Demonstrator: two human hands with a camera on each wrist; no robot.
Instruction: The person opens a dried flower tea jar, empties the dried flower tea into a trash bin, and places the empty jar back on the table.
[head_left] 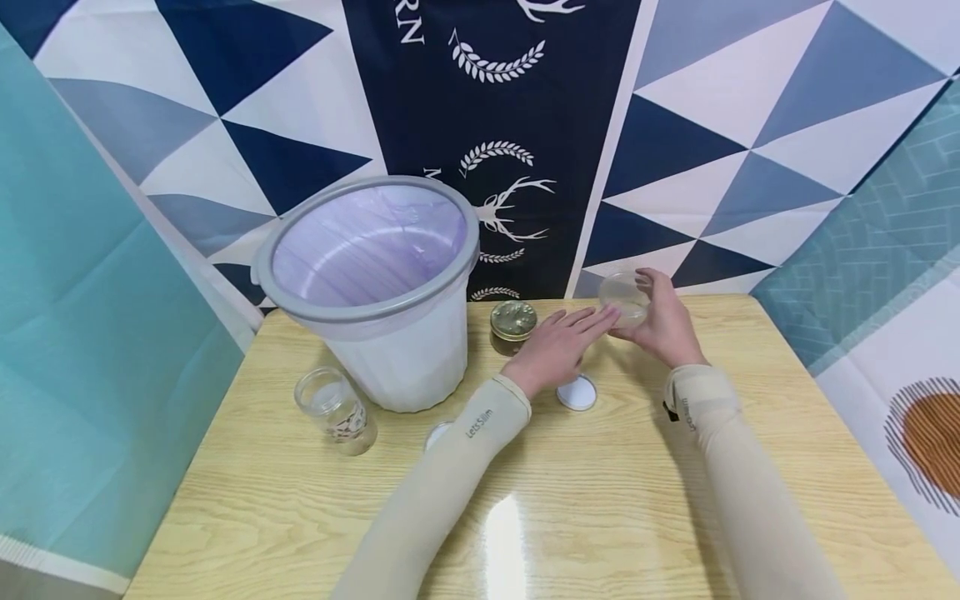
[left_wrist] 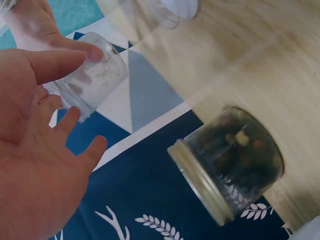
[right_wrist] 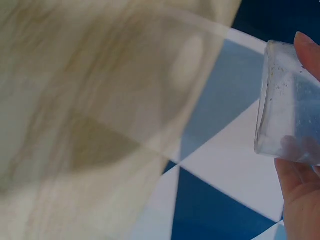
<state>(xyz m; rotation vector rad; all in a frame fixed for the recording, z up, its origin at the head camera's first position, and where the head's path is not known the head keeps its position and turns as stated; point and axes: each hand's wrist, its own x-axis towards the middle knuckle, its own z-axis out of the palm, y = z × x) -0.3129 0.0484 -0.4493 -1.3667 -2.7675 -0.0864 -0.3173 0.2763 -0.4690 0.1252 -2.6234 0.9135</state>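
My right hand (head_left: 663, 325) grips a clear plastic jar (head_left: 625, 298) above the far edge of the table, thumb on one side and fingers on the other. Small specks cling to the wall of this jar (right_wrist: 287, 100) in the right wrist view. My left hand (head_left: 558, 342) reaches across with its fingers extended, fingertips right at the jar in the head view. Nothing lies in the palm of the left hand (left_wrist: 35, 150) in its wrist view. Beside it stands a closed jar (left_wrist: 235, 155) with a gold lid and dark contents. A white round lid (head_left: 576, 392) lies below the hands.
A large white bin (head_left: 397, 358) with a grey rim and a purplish liner stands at the back left. In front of it is an open clear jar (head_left: 337, 412). Another round lid (head_left: 437, 433) is partly hidden by my left sleeve. Patterned cloth (head_left: 705, 125) hangs behind the table.
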